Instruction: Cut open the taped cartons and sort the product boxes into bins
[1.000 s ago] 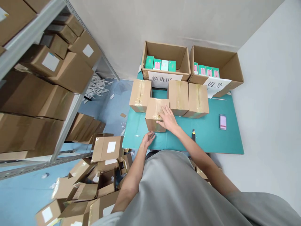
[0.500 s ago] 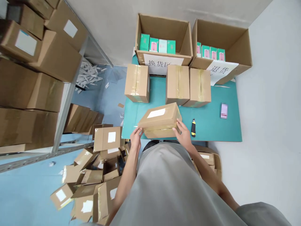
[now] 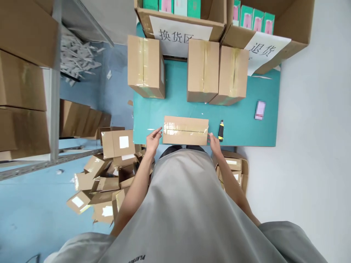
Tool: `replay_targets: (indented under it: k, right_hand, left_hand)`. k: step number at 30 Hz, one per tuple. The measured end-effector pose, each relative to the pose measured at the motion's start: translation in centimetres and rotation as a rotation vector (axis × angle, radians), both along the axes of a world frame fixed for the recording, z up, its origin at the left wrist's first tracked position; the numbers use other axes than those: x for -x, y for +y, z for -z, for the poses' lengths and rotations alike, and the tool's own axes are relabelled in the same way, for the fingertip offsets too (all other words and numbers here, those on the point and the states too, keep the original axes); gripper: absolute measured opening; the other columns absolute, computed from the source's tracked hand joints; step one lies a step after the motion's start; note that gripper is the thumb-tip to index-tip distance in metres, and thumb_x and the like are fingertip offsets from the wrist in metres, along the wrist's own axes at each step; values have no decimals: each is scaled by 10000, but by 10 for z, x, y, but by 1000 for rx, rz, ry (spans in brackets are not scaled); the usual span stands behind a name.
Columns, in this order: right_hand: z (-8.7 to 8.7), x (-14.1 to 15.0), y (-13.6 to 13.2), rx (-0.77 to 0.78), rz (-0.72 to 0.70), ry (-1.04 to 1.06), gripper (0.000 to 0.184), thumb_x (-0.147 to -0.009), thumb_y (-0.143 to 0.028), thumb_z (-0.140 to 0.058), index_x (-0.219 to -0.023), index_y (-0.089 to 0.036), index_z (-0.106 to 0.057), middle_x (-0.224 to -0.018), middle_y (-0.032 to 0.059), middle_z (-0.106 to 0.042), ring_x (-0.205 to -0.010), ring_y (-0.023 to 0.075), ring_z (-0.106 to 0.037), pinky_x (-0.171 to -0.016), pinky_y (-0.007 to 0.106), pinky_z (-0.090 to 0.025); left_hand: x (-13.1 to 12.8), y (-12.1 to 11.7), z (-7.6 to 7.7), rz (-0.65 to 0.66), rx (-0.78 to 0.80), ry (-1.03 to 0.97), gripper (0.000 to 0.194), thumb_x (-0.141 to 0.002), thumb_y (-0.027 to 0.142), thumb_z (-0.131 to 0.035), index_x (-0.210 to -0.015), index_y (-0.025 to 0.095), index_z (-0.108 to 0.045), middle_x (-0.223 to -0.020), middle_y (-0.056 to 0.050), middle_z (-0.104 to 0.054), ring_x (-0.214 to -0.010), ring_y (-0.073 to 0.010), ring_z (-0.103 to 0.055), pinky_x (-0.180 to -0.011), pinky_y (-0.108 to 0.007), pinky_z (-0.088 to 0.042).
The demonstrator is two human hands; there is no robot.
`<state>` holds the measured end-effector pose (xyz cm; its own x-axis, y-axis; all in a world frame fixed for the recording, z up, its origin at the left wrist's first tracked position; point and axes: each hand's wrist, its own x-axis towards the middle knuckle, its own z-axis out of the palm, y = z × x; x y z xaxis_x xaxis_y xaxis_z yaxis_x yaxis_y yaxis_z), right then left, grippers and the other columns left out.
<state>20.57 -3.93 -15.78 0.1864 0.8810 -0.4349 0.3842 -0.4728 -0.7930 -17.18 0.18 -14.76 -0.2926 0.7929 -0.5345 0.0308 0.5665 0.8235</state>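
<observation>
Teal tabletop beside pale wall, hands apart at either end of a taped carton, grip unclear

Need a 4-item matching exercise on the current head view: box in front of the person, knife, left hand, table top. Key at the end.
1. front box
2. utility knife
3. left hand
4. table top

A. by the left end of the front box
B. teal
C. brown, with tape along its upward face
D. black and yellow

Pairs: 1-C, 2-D, 3-A, 4-B
</observation>
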Motion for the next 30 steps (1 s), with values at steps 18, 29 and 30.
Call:
replay_targets:
  k: [18, 29, 30]
  right_hand:
    - [4, 2, -14, 76, -116, 55, 720, -882, -709, -831, -1406, -216, -807, -1583, 168, -716, -1503, 346, -638, -1210, 555, -575]
    - [-3, -5, 41, -2, -66, -55, 804, -912, -898, -701, -1228, -190, -911, -1723, 211, -583, -1657, 376, -494, -1326, 552, -474]
    - [1, -5, 41, 15, -65, -49, 789, -916, -900, -689, -1198, -199, -915, -1685, 210, -626, -1642, 376, -515, -1314, 561, -486]
  left_hand:
    - [-5, -24, 6, 216, -31, 100, 342, -670, 136, -909, -999, 231, -901, -1650, -138, -664, -1633, -422, -518, -1416, -572, -328]
    - [-11, 16, -8, 176, -159, 388, 352, -926, 533, -858, -921, 181, -872, -1639, -195, -652, -1622, -444, -488, -1415, -619, -286]
    - [-11, 17, -2, 170, -133, 371, 344, -926, 526, -850, -901, 183, -864, -1588, -206, -687, -1598, -438, -522, -1407, -605, -308]
